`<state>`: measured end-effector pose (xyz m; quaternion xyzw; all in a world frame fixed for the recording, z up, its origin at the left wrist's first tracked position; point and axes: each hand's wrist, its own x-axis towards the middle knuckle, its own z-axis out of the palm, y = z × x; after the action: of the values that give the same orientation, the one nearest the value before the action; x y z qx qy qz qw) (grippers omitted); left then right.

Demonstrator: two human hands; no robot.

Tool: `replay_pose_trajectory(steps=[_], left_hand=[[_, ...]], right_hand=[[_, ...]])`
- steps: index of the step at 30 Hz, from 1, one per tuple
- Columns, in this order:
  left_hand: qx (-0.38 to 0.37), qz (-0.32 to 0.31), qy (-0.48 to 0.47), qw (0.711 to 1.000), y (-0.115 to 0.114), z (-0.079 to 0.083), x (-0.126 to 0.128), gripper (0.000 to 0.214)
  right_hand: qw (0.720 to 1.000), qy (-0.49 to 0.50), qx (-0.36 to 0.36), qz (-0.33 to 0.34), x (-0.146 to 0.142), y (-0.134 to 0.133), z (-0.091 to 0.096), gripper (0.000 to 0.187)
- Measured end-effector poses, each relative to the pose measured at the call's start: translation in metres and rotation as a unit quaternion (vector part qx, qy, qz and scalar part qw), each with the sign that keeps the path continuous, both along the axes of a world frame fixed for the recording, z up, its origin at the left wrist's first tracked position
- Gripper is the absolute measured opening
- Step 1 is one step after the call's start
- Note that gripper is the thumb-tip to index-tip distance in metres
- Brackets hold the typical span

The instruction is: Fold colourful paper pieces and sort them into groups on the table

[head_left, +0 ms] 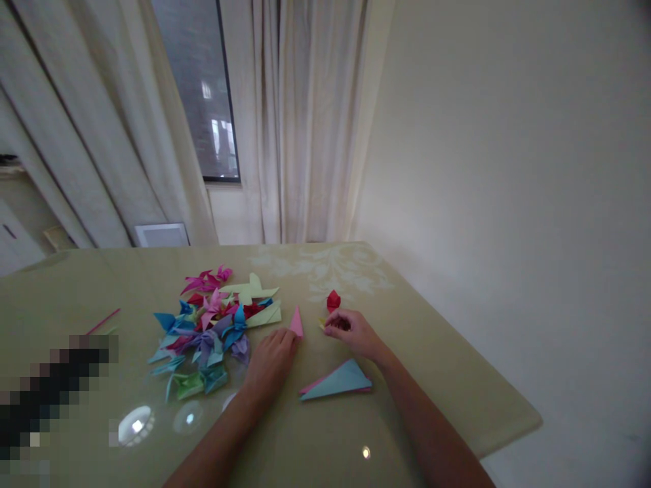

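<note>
My left hand [273, 354] rests on the table with its fingers closed at the base of a pink folded paper triangle [296, 322], whose point faces away from me. My right hand [352, 332] is curled in a pinch, and a small yellow piece [321, 324] shows at its fingertips. What that piece is, I cannot make out. Just beyond the right hand sits a small red folded paper piece [333, 300]. Between my forearms lie light blue folded paper [340, 380] and pink paper under it.
Left of my hands spreads a pile of colourful origami pieces [206, 332]. A thin pink stick [104, 320] lies farther left, near a blurred-out dark area. The glossy table [432, 379] has its right edge by a white wall; curtains [320, 122] hang behind.
</note>
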<state>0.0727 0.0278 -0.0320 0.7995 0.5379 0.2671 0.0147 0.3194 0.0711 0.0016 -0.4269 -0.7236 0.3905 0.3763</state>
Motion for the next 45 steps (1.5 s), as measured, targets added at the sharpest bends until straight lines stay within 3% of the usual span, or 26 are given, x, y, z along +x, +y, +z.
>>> replay_pose_trajectory(steps=[5,9,14,17,19,21,23,26,30,32,36,41,45], left_hand=[[0.063,0.041,-0.262,0.962,-0.01,0.014,-0.003,0.032],[0.05,0.027,-0.344,0.937,-0.023,0.021,0.004,0.029],[0.126,-0.128,-0.263,0.948,-0.033,0.015,0.016,0.019],[0.142,-0.22,-0.178,0.949,-0.036,0.015,0.021,0.024],[0.138,-0.239,-0.135,0.952,-0.034,0.017,0.02,0.025],[0.133,-0.203,-0.123,0.962,-0.029,0.018,0.014,0.025],[0.134,-0.11,-0.144,0.974,-0.018,0.017,0.004,0.024],[0.131,0.013,-0.146,0.98,-0.001,0.013,-0.016,0.023],[0.115,0.133,-0.002,0.984,0.012,0.0,-0.034,0.036],[0.101,0.181,0.063,0.976,0.012,-0.005,-0.036,0.044],[0.069,0.204,0.119,0.969,0.01,-0.007,-0.037,0.047],[0.054,0.183,0.141,0.971,0.012,-0.005,-0.043,0.043],[0.067,0.163,0.082,0.981,0.016,-0.005,-0.048,0.039]], right_hand=[[0.998,0.056,0.012,0.006,-0.008,-0.007,0.002,0.055],[0.997,0.071,0.002,0.018,-0.016,-0.015,0.006,0.065],[0.986,0.14,-0.027,0.09,-0.02,-0.02,0.008,0.072],[0.974,0.172,-0.064,0.129,-0.022,-0.022,0.008,0.058],[0.973,0.175,-0.076,0.126,-0.021,-0.022,0.01,0.052],[0.974,0.178,-0.087,0.113,-0.018,-0.021,0.012,0.058],[0.974,0.178,-0.103,0.098,-0.012,-0.018,0.013,0.066],[0.975,0.175,-0.109,0.085,-0.004,-0.013,0.014,0.061],[0.967,0.199,-0.125,0.1,0.0,-0.01,0.012,0.086],[0.967,0.188,-0.136,0.106,0.002,-0.011,0.013,0.085],[0.984,0.079,-0.117,0.112,0.008,-0.013,0.019,0.045],[0.987,-0.002,-0.099,0.128,0.014,-0.013,0.025,0.039],[0.974,-0.054,-0.121,0.184,0.013,-0.015,0.026,0.028]])
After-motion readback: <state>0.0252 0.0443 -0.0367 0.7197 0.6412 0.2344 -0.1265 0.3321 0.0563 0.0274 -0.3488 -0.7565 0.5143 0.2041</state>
